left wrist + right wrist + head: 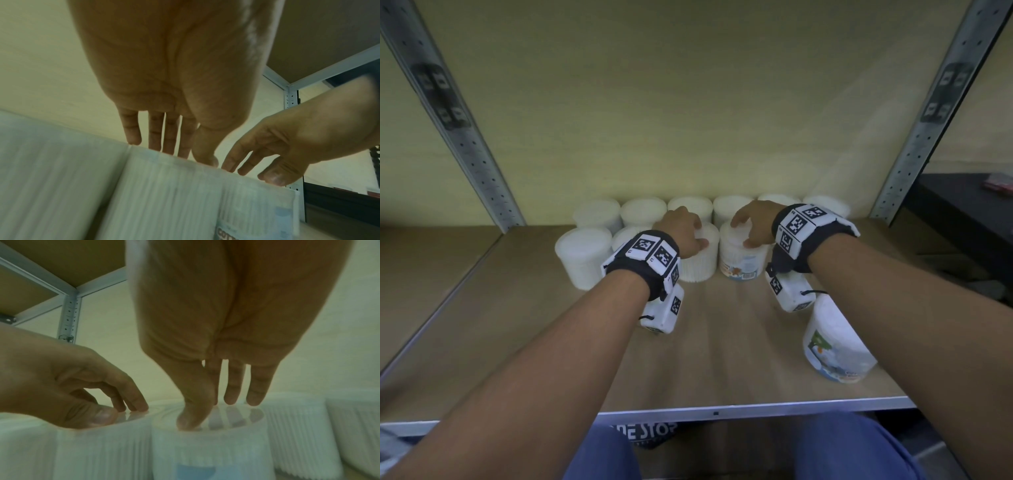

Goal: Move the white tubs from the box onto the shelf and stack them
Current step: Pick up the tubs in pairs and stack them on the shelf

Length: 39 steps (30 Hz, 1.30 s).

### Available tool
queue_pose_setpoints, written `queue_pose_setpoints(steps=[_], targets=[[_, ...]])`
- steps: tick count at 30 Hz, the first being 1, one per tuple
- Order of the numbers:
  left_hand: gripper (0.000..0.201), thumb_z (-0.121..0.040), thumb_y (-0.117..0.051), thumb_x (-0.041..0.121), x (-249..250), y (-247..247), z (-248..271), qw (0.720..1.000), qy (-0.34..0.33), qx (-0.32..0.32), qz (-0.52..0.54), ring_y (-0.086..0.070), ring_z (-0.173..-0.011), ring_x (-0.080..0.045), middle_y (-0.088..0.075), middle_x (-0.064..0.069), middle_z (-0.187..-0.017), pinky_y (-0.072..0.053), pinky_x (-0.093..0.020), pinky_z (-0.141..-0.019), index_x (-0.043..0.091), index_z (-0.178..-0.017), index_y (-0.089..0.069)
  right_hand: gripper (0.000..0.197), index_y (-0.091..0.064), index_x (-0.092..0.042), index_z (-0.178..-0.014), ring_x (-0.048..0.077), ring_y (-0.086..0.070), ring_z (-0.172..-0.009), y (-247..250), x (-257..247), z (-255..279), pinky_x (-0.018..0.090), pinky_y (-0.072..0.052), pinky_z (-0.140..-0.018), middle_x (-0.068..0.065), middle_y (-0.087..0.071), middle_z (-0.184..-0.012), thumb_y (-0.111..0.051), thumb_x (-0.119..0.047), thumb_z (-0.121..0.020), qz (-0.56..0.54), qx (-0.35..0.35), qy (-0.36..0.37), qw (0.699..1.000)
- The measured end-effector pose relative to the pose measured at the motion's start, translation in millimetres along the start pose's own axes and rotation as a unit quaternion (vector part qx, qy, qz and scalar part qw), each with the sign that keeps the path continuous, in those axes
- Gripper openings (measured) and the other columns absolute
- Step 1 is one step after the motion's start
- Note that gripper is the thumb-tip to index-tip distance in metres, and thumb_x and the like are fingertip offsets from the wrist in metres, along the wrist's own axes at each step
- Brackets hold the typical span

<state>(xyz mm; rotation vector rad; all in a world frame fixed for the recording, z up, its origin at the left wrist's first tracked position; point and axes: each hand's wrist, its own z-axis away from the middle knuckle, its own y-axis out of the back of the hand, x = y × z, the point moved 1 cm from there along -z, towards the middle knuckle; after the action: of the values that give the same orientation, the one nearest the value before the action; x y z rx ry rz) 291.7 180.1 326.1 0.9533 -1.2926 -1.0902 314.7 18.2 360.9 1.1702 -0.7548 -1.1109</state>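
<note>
Two rows of white tubs [643, 210] stand at the back of the wooden shelf [722, 346]. My left hand [693, 236] rests its fingertips on top of a ribbed tub [700, 269] in the front row. In the left wrist view the fingers [162, 142] are straight and touch that tub's [164, 194] upper edge. My right hand [748, 228] lies on the lid of the neighbouring tub with a blue and orange label [743, 265]. The right wrist view shows its fingers [232, 395] straight, tips on the clear lid [205, 451]. Neither hand wraps round a tub.
One more labelled tub [835, 346] stands apart near the shelf's front right edge. Perforated metal uprights [458, 130] [928, 130] frame the bay, with a board overhead. A dark table [962, 212] is off to the right. Something dark with white print [650, 432] lies below the shelf edge.
</note>
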Motion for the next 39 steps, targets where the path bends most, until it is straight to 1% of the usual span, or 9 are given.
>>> queue_pose_setpoints(steps=[6, 10, 13, 16, 22, 26, 30, 36, 39], targets=[[0.051, -0.091, -0.057, 0.039, 0, -1, 0, 1.000, 0.002, 0.002, 0.001, -0.042, -0.129, -0.026, -0.042, -0.007, -0.139, -0.039, -0.042, -0.107, 0.016, -0.136, -0.048, 0.050, -0.055, -0.016, -0.134, 0.025, -0.049, -0.127, 4, 0, 4, 0.025, -0.043, -0.094, 0.007, -0.045, -0.144, -0.048, 0.004, -0.089, -0.022, 0.000, -0.001, 1.000], [0.052, -0.091, -0.057, 0.039, 0, -1, -1, 1.000, 0.002, -0.002, 0.001, -0.042, -0.129, -0.026, -0.042, -0.008, -0.139, -0.038, -0.042, -0.107, 0.016, -0.136, -0.047, 0.043, -0.054, -0.008, -0.132, 0.028, -0.052, -0.124, 1, -2, -4, 0.032, -0.043, -0.103, 0.010, -0.052, -0.137, -0.055, -0.025, -0.092, 0.005, 0.043, -0.047, 0.998], [0.052, -0.091, -0.057, 0.039, 0, -1, -1, 1.000, 0.002, -0.002, -0.002, -0.041, -0.129, -0.026, -0.041, -0.008, -0.139, -0.038, -0.043, -0.107, 0.016, -0.136, -0.047, 0.062, -0.051, -0.007, -0.132, 0.029, -0.053, -0.122, -7, -3, -7, 0.036, -0.045, -0.102, 0.012, -0.052, -0.136, -0.056, -0.050, -0.087, 0.026, 0.042, -0.071, 0.996], [0.052, -0.091, -0.056, 0.039, 0, -2, -2, 1.000, 0.001, 0.001, -0.004, -0.042, -0.129, -0.026, -0.042, -0.008, -0.139, -0.038, -0.043, -0.107, 0.016, -0.136, -0.047, 0.069, -0.047, -0.007, -0.135, 0.031, -0.052, -0.123, -11, -3, -10, 0.038, -0.045, -0.102, 0.013, -0.048, -0.138, -0.057, -0.054, -0.085, 0.035, 0.034, -0.083, 0.995], [0.051, -0.091, -0.057, 0.039, -1, -3, -2, 1.000, -0.003, 0.003, -0.006, -0.043, -0.127, -0.028, -0.042, -0.009, -0.138, -0.039, -0.043, -0.106, 0.015, -0.135, -0.048, 0.064, -0.042, -0.005, -0.140, 0.026, -0.049, -0.128, -5, -5, -6, 0.033, -0.041, -0.107, 0.012, -0.048, -0.141, -0.057, -0.043, -0.090, 0.031, 0.011, -0.077, 0.997], [0.051, -0.090, -0.057, 0.039, -1, -3, -2, 1.000, -0.004, 0.005, -0.004, -0.044, -0.127, -0.027, -0.043, -0.009, -0.138, -0.040, -0.043, -0.106, 0.015, -0.135, -0.049, 0.057, -0.042, -0.012, -0.142, 0.024, -0.044, -0.133, -1, -3, -1, 0.030, -0.037, -0.106, 0.008, -0.042, -0.147, -0.063, -0.017, -0.089, 0.012, 0.003, -0.039, 0.999], [0.050, -0.090, -0.057, 0.038, -2, -4, -3, 1.000, -0.007, 0.010, -0.001, -0.043, -0.127, -0.028, -0.043, -0.010, -0.137, -0.039, -0.043, -0.106, 0.016, -0.134, -0.049, 0.056, -0.044, -0.017, -0.142, 0.025, -0.048, -0.128, 0, -3, 6, 0.027, -0.042, -0.098, 0.009, -0.043, -0.145, -0.054, 0.000, -0.089, -0.015, 0.007, -0.023, 1.000], [0.051, -0.090, -0.057, 0.039, -1, -4, -2, 1.000, -0.004, 0.009, -0.002, -0.043, -0.128, -0.027, -0.043, -0.008, -0.138, -0.039, -0.044, -0.106, 0.016, -0.135, -0.049, 0.057, -0.046, -0.018, -0.141, 0.026, -0.050, -0.125, 2, -4, 9, 0.025, -0.044, -0.091, 0.010, -0.043, -0.144, -0.054, 0.003, -0.088, -0.026, 0.002, -0.010, 1.000], [0.051, -0.090, -0.057, 0.039, -1, -3, -2, 1.000, -0.004, 0.006, -0.003, -0.043, -0.128, -0.027, -0.042, -0.008, -0.138, -0.039, -0.043, -0.106, 0.016, -0.135, -0.049, 0.058, -0.046, -0.019, -0.141, 0.026, -0.051, -0.124, 2, -5, 12, 0.021, -0.046, -0.075, 0.009, -0.043, -0.144, -0.054, 0.003, -0.088, -0.021, 0.004, -0.005, 1.000]])
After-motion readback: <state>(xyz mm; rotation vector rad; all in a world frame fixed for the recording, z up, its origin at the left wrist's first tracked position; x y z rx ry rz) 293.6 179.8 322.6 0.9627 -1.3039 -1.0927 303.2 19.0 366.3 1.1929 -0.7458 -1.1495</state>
